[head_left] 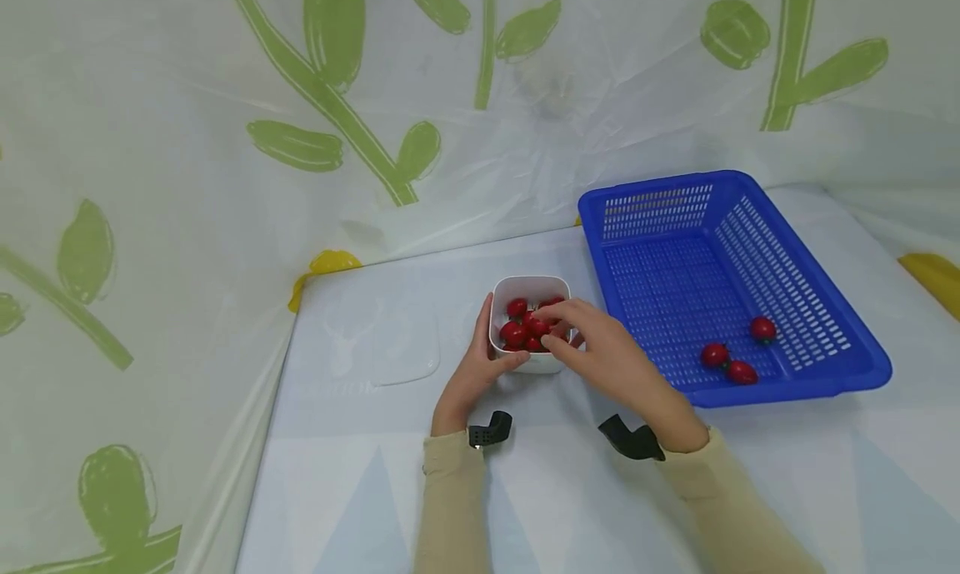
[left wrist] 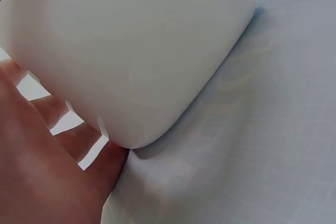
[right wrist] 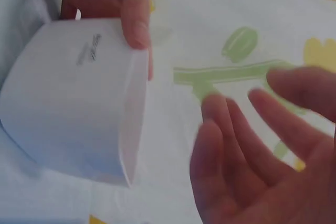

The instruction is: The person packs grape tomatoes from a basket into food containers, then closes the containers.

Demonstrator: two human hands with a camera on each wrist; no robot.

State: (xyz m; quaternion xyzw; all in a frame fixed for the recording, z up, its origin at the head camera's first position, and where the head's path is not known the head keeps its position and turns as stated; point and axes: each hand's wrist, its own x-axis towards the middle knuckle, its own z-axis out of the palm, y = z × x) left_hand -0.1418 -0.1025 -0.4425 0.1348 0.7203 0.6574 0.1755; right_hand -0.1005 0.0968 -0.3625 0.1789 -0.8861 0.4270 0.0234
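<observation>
My left hand (head_left: 474, 370) grips a white square tub (head_left: 531, 364), with the thumb across the near rim and the fingers along its left side. Several red cherry tomatoes (head_left: 513, 334) lie inside. In the left wrist view, the fingers of that hand (left wrist: 47, 145) wrap the smooth wall of the tub (left wrist: 142, 61). My right hand (head_left: 600, 345) hovers over the tub's right side, overlapping some tomatoes in the head view. Seen from the right wrist, this hand (right wrist: 268, 166) is just off the tub's mouth, its fingers loosely bent and apart, holding nothing.
A blue plastic basket (head_left: 660, 282) stands on the right, with three cherry tomatoes (head_left: 715, 355) near its front corner. A clear lid (head_left: 407, 349) lies flat on the white-covered table left of the tub. A leaf-patterned curtain (head_left: 187, 141) hangs behind.
</observation>
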